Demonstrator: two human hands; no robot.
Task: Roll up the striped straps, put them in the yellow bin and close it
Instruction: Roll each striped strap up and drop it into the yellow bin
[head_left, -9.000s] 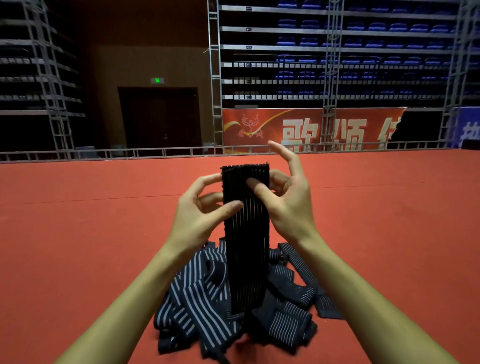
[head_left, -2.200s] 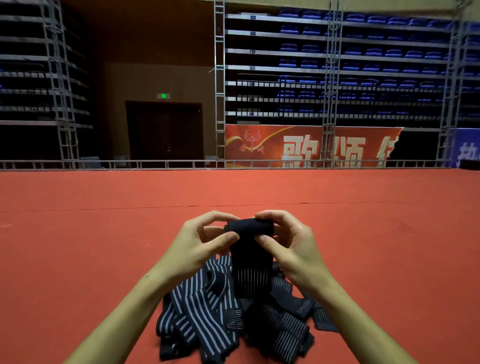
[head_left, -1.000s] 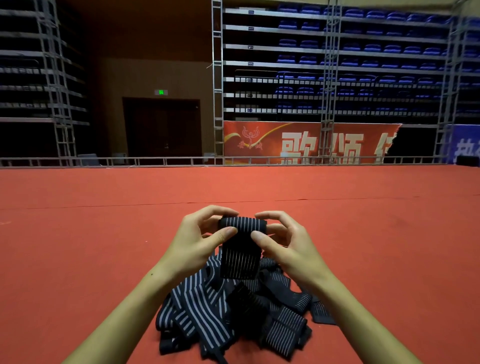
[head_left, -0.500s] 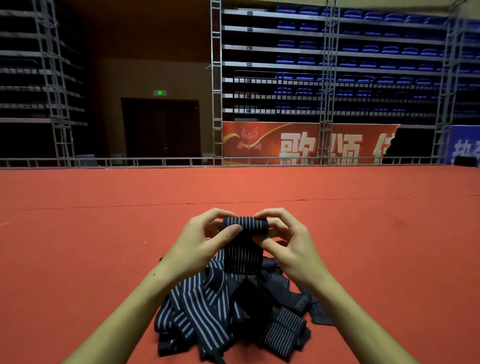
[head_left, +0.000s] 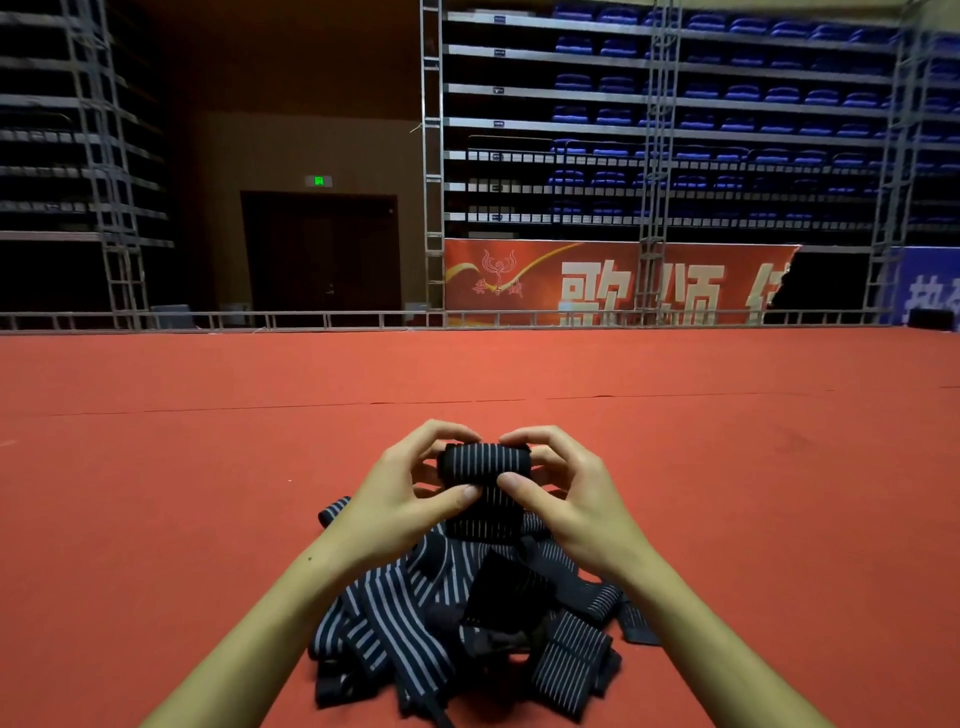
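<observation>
Both forearms enter from the lower corners, cut off by the bottom edge, and converge above a loose pile of striped straps (head_left: 457, 623) lying on the red floor (head_left: 156, 493). The pile is a tangle of dark bands with pale stripes; where one strap ends and the next begins cannot be made out, and the forearms cover its outer edges. Just above the pile, the left hand (head_left: 395, 499) and right hand (head_left: 576, 504) face each other, each in a curled grip on one end of a partly rolled strap (head_left: 485, 467): thumbs press its near face, the other fingers arch over the top. The roll lies crosswise between the hands; its free tail hangs down into the pile, the lower part hidden among the other bands. The far sides of the fingers are out of sight behind the roll. Farther off, the floor runs to a low metal rail (head_left: 311, 319), then a red banner (head_left: 597, 283), scaffold towers and dim tiers of blue seats (head_left: 727, 98).
</observation>
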